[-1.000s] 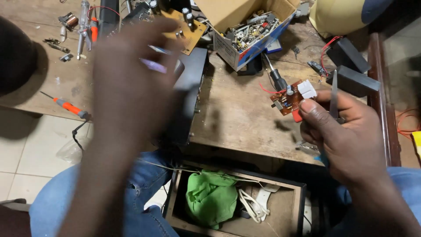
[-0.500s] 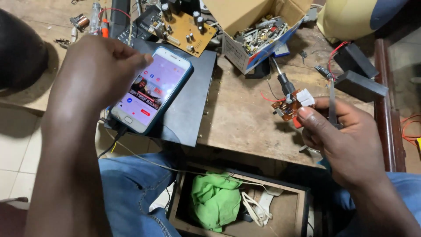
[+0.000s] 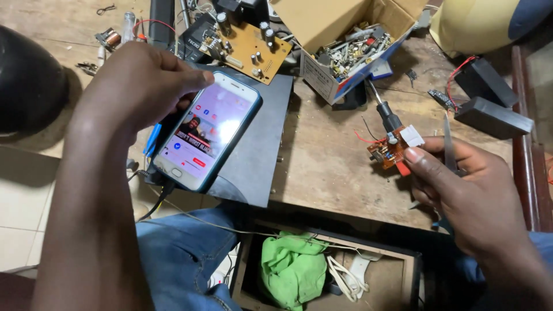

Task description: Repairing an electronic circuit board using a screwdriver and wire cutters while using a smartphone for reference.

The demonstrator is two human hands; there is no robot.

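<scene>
I see the left hand [image 3: 135,86] curled over the top edge of a lit phone [image 3: 206,133], thumb on its rim; the phone lies on a dark panel [image 3: 259,144] at the bench edge; the right hand [image 3: 466,190] pinches a small red circuit board [image 3: 390,151] between thumb and finger, tweezers [image 3: 448,147] gripped in the same fist; a box [image 3: 345,46] of parts sits beyond.

Your phone [image 3: 207,135] has a blue case and pink-white screen, the small board [image 3: 387,151] at 3 o'clock is red-orange, the cloth [image 3: 292,268] at 6 o'clock green.
</scene>
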